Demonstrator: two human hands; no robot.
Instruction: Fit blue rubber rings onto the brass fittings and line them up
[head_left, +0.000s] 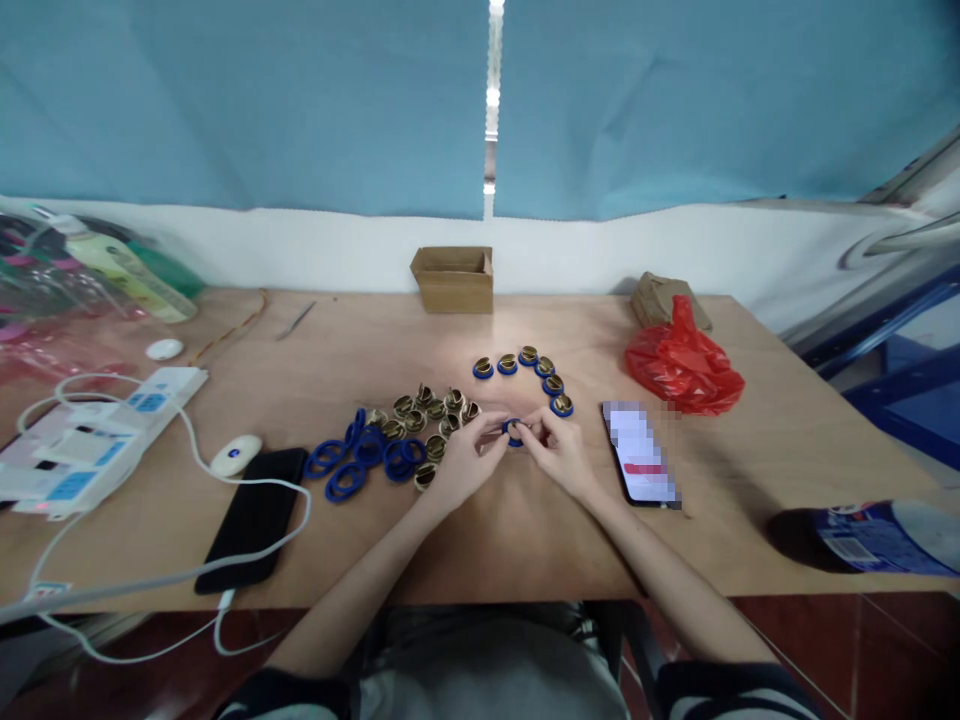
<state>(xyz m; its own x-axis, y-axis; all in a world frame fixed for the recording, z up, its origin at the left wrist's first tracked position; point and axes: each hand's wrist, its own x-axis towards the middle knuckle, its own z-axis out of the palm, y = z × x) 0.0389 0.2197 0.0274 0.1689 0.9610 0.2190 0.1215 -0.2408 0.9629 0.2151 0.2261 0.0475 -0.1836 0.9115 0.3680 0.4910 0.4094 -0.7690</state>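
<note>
Between the fingertips of both hands is a blue ring point(513, 440) with a metal piece in it, partly covered by the fingers. My left hand point(472, 455) pinches its left side, and my right hand point(553, 448) pinches its right side. Left of my left hand lies a pile of brass-coloured metal pieces point(415, 422), with several loose blue rings point(346, 482) beside it. Beyond my hands, several blue rings with brass pieces inside point(546, 368) form a curved row on the wooden table point(525, 540).
An open cardboard box point(456, 290) stands at the back. On the right are a red plastic bag point(684, 365), a lit phone point(641, 455) and a bottle point(870, 537). On the left lie a black phone point(259, 515), white cables and a power strip point(112, 440).
</note>
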